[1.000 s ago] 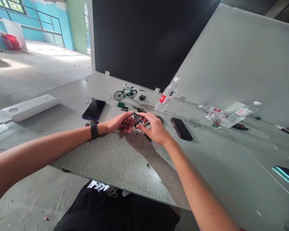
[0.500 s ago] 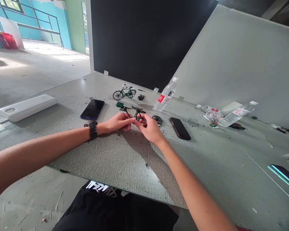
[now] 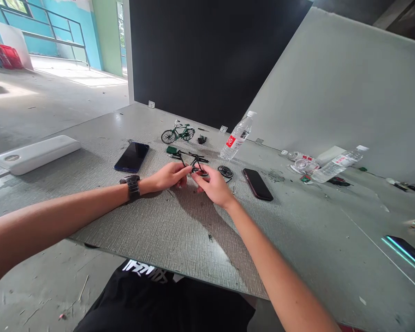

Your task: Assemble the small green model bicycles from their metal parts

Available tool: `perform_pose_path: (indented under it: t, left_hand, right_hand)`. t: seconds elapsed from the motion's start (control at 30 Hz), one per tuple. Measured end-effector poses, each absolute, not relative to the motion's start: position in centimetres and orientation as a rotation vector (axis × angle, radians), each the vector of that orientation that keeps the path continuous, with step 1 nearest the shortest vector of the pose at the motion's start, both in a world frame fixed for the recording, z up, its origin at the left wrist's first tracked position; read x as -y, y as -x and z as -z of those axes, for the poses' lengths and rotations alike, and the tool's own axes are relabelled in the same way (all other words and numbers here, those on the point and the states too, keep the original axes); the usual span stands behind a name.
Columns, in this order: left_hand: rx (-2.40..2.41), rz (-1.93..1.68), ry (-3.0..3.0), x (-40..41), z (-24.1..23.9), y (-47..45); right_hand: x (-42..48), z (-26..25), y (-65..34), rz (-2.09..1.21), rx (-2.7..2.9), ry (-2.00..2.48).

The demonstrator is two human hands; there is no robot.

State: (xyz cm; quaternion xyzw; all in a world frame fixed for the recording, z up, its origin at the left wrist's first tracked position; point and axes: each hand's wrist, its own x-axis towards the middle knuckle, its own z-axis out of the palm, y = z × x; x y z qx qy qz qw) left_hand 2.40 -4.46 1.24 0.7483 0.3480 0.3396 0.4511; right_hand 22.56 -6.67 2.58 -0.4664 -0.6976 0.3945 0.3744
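Observation:
Between my two hands is a small dark model bicycle frame (image 3: 194,161), held just above the table. My left hand (image 3: 171,176), with a black watch on its wrist, pinches the frame's left side. My right hand (image 3: 212,184) has its thumb and fingers closed on the lower right part. The fingers hide the lowest part of the frame. A loose spoked model wheel (image 3: 225,171) lies just right of my right hand. Behind the frame rests a small green piece (image 3: 172,150). Farther back stands a whole green model bicycle (image 3: 178,133), beside a small dark part (image 3: 202,139).
A blue phone (image 3: 132,156) and a long white case (image 3: 38,155) lie at left. Right of my hands are a dark phone (image 3: 257,184) and an upright water bottle (image 3: 237,137). Another bottle (image 3: 339,165) and plastic packaging (image 3: 303,163) lie farther right. A black panel (image 3: 207,60) rises behind.
My hands have drawn slightly apart, with the fingertips no longer meeting. The model frame between them has tilted a little. The surrounding things stay in place, with a slight camera shift.

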Motion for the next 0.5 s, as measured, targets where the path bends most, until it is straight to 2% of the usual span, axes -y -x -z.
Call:
perform_pose_path:
  t: [0.4,0.5]
  left_hand:
    - [-0.827,-0.816,-1.736,4.11,-1.39,-2.37]
    - [-0.828,-0.854,-1.693,3.91,-1.18,-2.41]
  right_hand:
    - [6.74,-2.46,-22.53,-0.98,1.868,1.171]
    - [6.52,-2.79,-22.85,-0.824,1.899,1.157]
